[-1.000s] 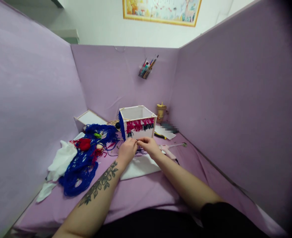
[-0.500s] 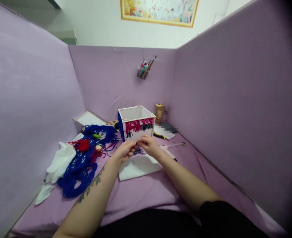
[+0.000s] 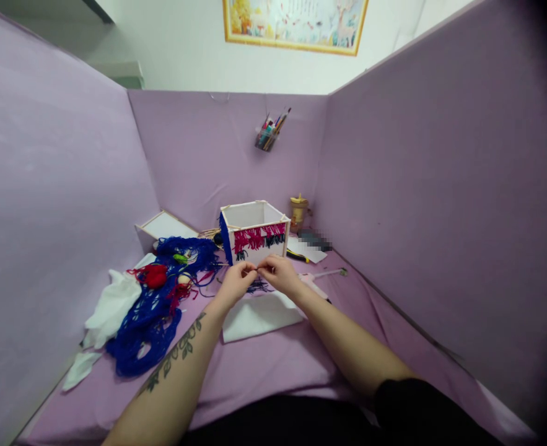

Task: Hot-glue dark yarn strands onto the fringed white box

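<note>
left hand (image 3: 236, 280) and right hand (image 3: 280, 274) together, fingertips meeting; whatever is pinched between too small to tell. box (image 3: 260, 253) with yarn fringe just beyond hands, dark yarn strands (image 3: 258, 285) just below. purple tablecloth (image 3: 273, 365) creased under forearms; folded white cloth (image 3: 259, 319) nearer body than hands. blue yarn (image 3: 127, 344) heaped left of hands, glue gun (image 3: 317, 285) right. purple panels (image 3: 194, 148) on three sides; beyond hands, high up, framed picture (image 3: 296, 25) on pale wall (image 3: 180, 56).
</note>
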Available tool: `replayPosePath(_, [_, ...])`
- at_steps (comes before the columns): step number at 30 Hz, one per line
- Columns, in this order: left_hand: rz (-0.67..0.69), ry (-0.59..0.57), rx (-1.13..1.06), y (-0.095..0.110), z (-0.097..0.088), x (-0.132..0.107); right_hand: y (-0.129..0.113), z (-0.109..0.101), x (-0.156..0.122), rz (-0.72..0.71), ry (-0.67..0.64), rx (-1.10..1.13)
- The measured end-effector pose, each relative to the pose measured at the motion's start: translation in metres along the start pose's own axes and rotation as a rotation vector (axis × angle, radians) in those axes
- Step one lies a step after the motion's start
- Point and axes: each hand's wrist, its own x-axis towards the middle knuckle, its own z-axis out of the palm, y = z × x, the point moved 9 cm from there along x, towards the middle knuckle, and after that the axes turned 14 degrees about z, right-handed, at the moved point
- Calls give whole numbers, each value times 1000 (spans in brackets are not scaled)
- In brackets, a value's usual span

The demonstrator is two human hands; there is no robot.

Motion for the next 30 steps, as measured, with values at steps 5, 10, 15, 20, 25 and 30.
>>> replayPosePath(5, [107, 90, 279, 10, -9, 0, -8, 0, -5, -83, 49, -146])
replayPosePath(10, [-40, 54, -62, 0, 2, -2, -20, -6, -13, -170, 167, -201])
replayPosePath(15, [-182, 29, -371, -7, 13, -7, -22, -12, -17, -176, 216, -102])
replayPosePath(20, [-99, 114, -373, -6, 6, -5, -21, -13, -18, -140, 184, 31])
replayPosePath(25, [27, 159, -297, -2, -3, -1, -18, -14, -17, -62, 170, 144])
replayPosePath(30, [2, 247, -249, -5, -13, -3, -10, -15, -13, 40, 155, 250])
